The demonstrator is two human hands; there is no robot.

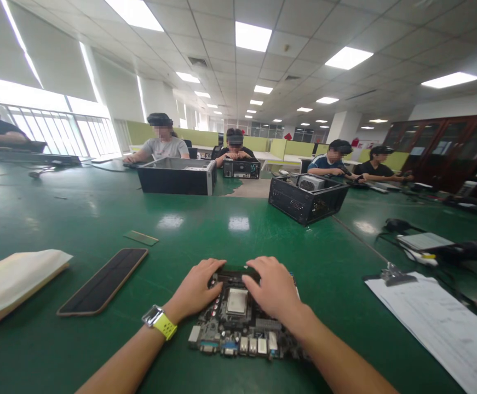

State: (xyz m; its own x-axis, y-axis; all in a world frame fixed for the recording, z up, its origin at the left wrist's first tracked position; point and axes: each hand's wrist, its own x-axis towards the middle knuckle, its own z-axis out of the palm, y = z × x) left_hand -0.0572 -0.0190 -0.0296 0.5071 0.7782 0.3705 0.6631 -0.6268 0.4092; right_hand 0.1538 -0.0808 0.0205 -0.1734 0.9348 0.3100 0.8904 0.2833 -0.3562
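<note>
On the green tabletop [197,230], directly in front: dark motherboard [248,324] lying flat, square silver chip [237,301] mid-board, blue port [229,348] and pale connectors [253,346] along near edge. Left hand [196,289], right hand [276,287] over far half; can't tell if clamped.

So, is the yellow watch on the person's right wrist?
No, the yellow watch is on the left wrist, and the right wrist is bare.
</note>
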